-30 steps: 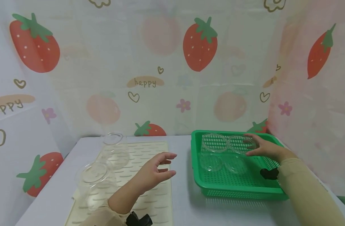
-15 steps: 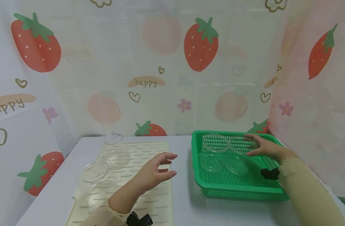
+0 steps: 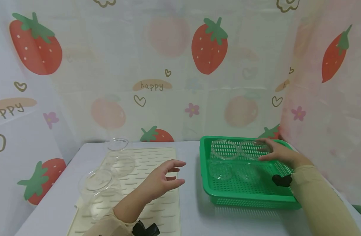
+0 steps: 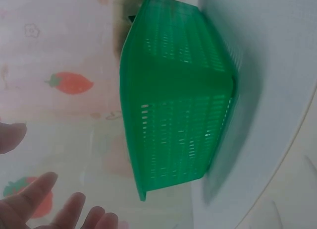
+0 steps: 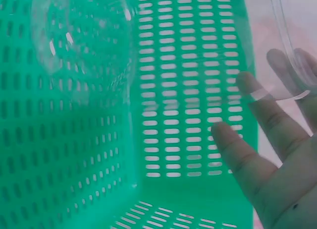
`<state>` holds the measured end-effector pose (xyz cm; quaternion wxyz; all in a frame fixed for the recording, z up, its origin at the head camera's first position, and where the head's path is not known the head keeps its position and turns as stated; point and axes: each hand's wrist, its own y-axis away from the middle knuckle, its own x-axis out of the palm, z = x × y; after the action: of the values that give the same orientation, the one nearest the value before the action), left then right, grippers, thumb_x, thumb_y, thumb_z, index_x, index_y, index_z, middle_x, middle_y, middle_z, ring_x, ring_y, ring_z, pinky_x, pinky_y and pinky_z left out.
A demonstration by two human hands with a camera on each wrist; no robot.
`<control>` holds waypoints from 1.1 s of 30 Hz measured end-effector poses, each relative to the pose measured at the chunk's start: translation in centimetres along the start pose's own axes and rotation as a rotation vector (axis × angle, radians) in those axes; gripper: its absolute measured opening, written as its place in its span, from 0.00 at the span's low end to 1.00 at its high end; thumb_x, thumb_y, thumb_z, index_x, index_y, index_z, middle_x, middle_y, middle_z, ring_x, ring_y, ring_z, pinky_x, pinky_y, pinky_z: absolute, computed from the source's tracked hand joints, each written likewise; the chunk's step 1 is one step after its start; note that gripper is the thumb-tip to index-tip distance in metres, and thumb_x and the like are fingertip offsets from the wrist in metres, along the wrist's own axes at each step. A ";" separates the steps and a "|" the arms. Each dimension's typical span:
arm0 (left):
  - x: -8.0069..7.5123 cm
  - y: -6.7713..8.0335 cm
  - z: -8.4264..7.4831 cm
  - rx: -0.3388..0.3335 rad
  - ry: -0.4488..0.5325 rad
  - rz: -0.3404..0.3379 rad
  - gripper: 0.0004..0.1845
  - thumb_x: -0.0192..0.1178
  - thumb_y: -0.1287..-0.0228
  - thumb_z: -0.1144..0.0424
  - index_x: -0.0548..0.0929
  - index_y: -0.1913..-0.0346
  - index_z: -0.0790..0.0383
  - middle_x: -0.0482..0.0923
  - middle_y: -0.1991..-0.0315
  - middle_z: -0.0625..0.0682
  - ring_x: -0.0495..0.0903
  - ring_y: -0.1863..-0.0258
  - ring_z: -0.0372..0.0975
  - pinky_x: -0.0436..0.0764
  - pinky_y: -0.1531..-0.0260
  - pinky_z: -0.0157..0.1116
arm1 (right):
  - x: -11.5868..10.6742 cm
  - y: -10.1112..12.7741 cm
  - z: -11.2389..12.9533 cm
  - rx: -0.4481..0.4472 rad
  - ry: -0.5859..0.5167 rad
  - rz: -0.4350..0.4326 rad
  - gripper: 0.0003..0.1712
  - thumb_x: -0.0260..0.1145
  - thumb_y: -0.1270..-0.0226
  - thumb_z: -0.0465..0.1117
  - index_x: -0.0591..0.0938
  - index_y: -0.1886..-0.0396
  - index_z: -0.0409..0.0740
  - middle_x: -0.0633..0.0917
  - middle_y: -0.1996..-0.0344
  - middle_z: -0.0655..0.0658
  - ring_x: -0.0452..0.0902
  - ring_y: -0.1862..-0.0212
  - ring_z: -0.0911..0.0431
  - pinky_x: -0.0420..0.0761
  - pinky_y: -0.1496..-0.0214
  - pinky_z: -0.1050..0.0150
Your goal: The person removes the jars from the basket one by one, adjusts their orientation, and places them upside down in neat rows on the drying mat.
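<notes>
Two clear plastic cups stand rim-up in the green basket [image 3: 254, 196]. My right hand [image 3: 278, 154] is at the right-hand cup [image 3: 246, 172], thumb on the near side and fingers spread about its rim. In the right wrist view some fingers [image 5: 270, 112] overlap the clear rim [image 5: 290, 40] and others show through the plastic. The other cup [image 3: 221, 170] stands to its left. My left hand [image 3: 161, 180] hovers over the ridged cream mat [image 3: 165, 219], holding nothing, its fingers loosely apart. In the left wrist view its fingertips [image 4: 42, 184] are spread, away from the basket wall.
Two more clear cups, a far one [image 3: 122, 165] and a near one [image 3: 100, 193], stand with the narrow end up on the left of the mat. The white table [image 3: 190, 203] shows between mat and basket. A strawberry-print cloth [image 3: 174, 65] encloses the back and sides.
</notes>
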<state>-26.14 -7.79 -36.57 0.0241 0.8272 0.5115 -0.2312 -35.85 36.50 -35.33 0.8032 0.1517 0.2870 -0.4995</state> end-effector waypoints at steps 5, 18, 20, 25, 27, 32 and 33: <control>-0.3 0.1 0.0 -0.003 -0.015 -0.017 0.24 0.63 0.43 0.57 0.72 0.42 0.50 0.68 0.41 0.47 0.68 0.42 0.45 0.72 0.46 0.44 | -0.5 0.1 0.3 -0.012 -0.024 -0.023 0.44 0.64 0.42 0.37 0.50 0.32 0.34 0.57 0.35 0.29 0.54 0.36 0.32 0.73 0.47 0.52; -0.8 0.2 0.0 0.017 0.001 -0.018 0.25 0.63 0.43 0.59 0.71 0.42 0.52 0.68 0.41 0.47 0.67 0.43 0.42 0.70 0.43 0.43 | -1.5 1.5 2.1 -0.049 -0.020 -0.057 0.43 0.65 0.42 0.35 0.51 0.33 0.33 0.59 0.36 0.31 0.58 0.36 0.41 0.74 0.52 0.70; -0.8 0.2 0.1 0.019 0.001 -0.017 0.25 0.63 0.43 0.59 0.71 0.42 0.52 0.68 0.41 0.47 0.67 0.43 0.42 0.70 0.43 0.43 | -1.7 1.9 2.4 -0.063 -0.025 -0.061 0.43 0.64 0.42 0.34 0.51 0.33 0.33 0.59 0.36 0.34 0.61 0.37 0.48 0.73 0.52 0.71; -0.8 0.2 0.1 0.026 -0.004 -0.018 0.25 0.63 0.43 0.60 0.71 0.42 0.52 0.68 0.41 0.47 0.67 0.43 0.42 0.70 0.43 0.42 | -2.2 2.5 3.0 -0.083 0.018 -0.075 0.42 0.65 0.43 0.35 0.53 0.34 0.35 0.61 0.37 0.37 0.61 0.38 0.50 0.73 0.52 0.71; -0.8 0.2 0.1 0.030 -0.005 -0.019 0.25 0.63 0.43 0.60 0.71 0.42 0.51 0.68 0.41 0.46 0.67 0.43 0.42 0.70 0.44 0.42 | -2.4 2.6 3.3 -0.075 0.043 -0.082 0.42 0.65 0.43 0.35 0.53 0.34 0.37 0.62 0.37 0.37 0.61 0.38 0.50 0.73 0.52 0.72; -0.8 0.1 0.2 0.036 -0.005 -0.018 0.25 0.64 0.44 0.60 0.71 0.42 0.51 0.68 0.41 0.46 0.67 0.43 0.42 0.70 0.44 0.42 | -3.1 3.1 4.2 -0.085 0.054 -0.077 0.41 0.64 0.42 0.34 0.53 0.33 0.38 0.64 0.38 0.40 0.65 0.42 0.66 0.74 0.53 0.71; -0.8 0.1 0.3 0.037 -0.006 -0.017 0.25 0.63 0.44 0.60 0.71 0.42 0.51 0.68 0.41 0.46 0.67 0.43 0.42 0.70 0.44 0.42 | -3.2 3.1 4.4 -0.095 0.062 -0.077 0.41 0.64 0.42 0.34 0.53 0.33 0.37 0.65 0.38 0.41 0.66 0.43 0.68 0.74 0.53 0.71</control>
<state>-26.45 -8.60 -36.50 0.0083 0.8224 0.5142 -0.2433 -32.78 37.86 -30.01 0.7804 0.1179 0.3408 -0.5108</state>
